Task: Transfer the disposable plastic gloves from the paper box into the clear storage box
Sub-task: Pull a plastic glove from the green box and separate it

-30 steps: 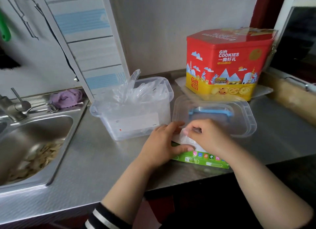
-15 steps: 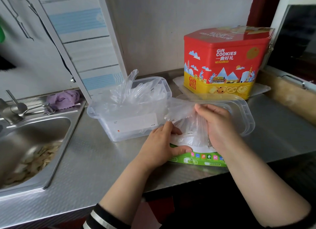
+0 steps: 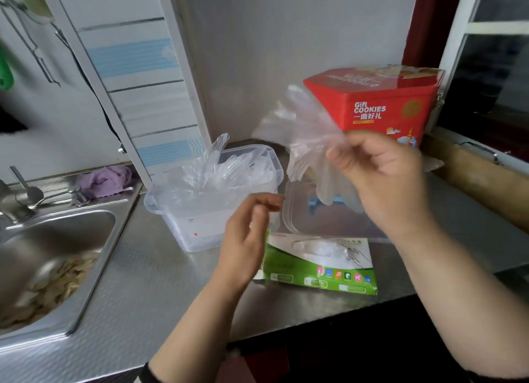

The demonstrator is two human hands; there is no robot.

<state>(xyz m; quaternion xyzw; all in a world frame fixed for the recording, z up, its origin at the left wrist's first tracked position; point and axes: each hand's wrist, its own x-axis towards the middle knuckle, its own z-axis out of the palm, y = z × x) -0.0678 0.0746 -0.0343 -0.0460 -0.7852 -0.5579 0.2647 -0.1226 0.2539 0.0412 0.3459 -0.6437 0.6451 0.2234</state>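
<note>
Nearest, at the counter's (image 3: 171,282) front edge, lies the green paper glove box (image 3: 317,271), its torn top facing up so more clear gloves bulge out within easy reach. The left hand (image 3: 246,239) hovers just beside it with fingers loosely curled and holding nothing, probably ready to steady the box. Above, the right hand (image 3: 380,176) pinches a bunch of disposable plastic gloves (image 3: 303,136) lifted clear of the counter. The blur hides how many. Farther back, toward the sink (image 3: 57,239), the clear storage box (image 3: 211,208) stands open and heaped with gloves, its lid (image 3: 323,222) lying alongside. The red cookie tin (image 3: 380,102) stands at the back.
</note>
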